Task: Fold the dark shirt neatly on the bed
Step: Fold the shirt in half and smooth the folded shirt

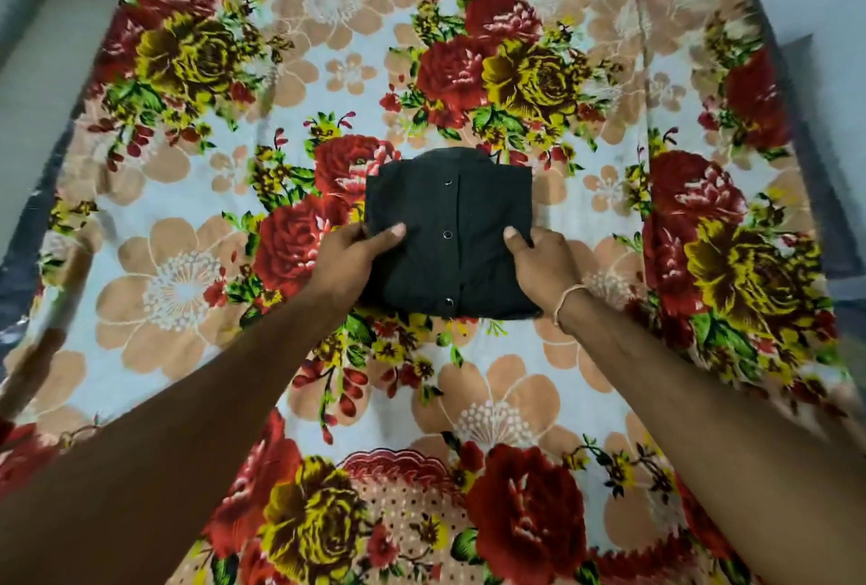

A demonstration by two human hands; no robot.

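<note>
now | shirt (450, 233): folded into a compact square, button side up, mid-bed (187, 228) | left hand (349, 256) and right hand (539, 263): each pinches a side edge, thumb on top, likely to keep layers together | fold looks nearly complete

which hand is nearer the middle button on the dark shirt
Left, narrowly. The left hand grips the dark shirt's left edge, thumb reaching close to the middle button. The right hand grips the right edge, its thumb slightly farther away.

Fingers hidden beneath the folded shirt (450, 233)
</note>
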